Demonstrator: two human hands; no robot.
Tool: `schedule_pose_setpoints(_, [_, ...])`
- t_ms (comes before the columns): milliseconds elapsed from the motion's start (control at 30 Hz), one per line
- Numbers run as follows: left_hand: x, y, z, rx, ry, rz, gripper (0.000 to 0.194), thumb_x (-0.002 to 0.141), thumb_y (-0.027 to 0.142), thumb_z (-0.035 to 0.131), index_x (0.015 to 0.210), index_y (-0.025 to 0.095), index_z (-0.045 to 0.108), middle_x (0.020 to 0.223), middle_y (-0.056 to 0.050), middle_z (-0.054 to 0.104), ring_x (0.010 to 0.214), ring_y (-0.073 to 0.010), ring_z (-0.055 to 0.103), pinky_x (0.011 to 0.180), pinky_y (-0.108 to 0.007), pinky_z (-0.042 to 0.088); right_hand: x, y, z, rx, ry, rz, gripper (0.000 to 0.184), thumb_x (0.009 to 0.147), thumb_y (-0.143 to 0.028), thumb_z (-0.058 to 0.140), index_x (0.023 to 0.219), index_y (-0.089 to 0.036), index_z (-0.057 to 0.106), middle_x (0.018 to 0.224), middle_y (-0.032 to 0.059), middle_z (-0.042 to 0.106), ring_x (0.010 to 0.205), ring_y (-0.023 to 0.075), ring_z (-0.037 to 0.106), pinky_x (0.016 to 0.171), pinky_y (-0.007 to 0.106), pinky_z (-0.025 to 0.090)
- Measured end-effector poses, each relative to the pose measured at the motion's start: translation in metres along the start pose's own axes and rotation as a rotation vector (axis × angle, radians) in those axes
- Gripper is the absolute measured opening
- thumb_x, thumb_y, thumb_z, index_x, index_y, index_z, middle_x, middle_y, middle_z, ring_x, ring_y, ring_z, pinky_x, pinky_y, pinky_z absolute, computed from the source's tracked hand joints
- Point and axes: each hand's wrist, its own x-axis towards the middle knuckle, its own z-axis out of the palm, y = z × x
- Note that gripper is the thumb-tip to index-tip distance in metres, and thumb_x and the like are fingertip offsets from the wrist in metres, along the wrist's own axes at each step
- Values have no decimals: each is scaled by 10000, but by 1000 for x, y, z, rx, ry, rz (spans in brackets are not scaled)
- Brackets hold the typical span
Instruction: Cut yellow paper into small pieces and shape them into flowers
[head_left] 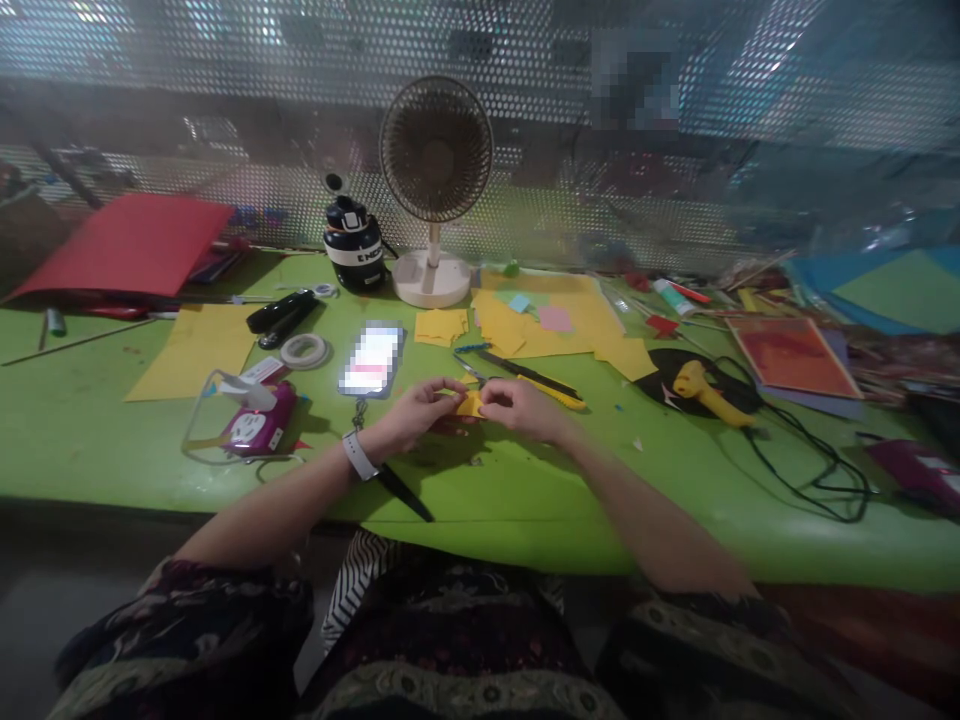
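Left hand (420,412) and right hand (525,407) both pinch a small yellow paper piece (469,404), narrow grip, right of and nearer than the smartphone (373,358); tape roll (321,352) just left of smartphone; desk fan (436,150) behind it, rightward; glue gun (712,392) well apart, right

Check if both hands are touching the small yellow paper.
Touching: the head view shows the small yellow paper between left hand and right hand, fingertips on it.
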Motion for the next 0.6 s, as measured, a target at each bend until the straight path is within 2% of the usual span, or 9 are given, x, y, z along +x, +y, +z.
schedule_pose_setpoints(133, [0,-2,-1,28,-41,58,179,850,255,694,980,172,602,828,-36,712,792,-161,708,744,-333,597,0,-2,0,21,26,-1,151,765,-301,577,668,-189,553,645,-11,566,591,129,470,599,276,348])
schedule_pose_setpoints(267, [2,-3,-3,44,-68,49,182,858,254,683,996,163,604,838,-48,717,790,-160,707,763,-348,592,1,1,-1,42,13,24,145,756,-304,594,676,-186,569,644,-8,595,593,132,501,593,271,369])
schedule_pose_setpoints(433, [-2,0,-1,41,-77,31,236,843,287,704,1017,150,620,868,-50,704,790,-165,712,713,-314,597,-1,0,-2,69,-39,53,131,747,-298,597,687,-183,583,664,0,616,601,137,531,582,267,385])
schedule_pose_setpoints(600, [-5,2,2,6,-52,17,291,825,362,717,1004,147,635,909,-60,702,742,-158,697,674,-320,599,-3,-7,-1,-5,-30,47,93,732,-261,585,680,-184,580,640,-13,592,582,126,504,569,258,361])
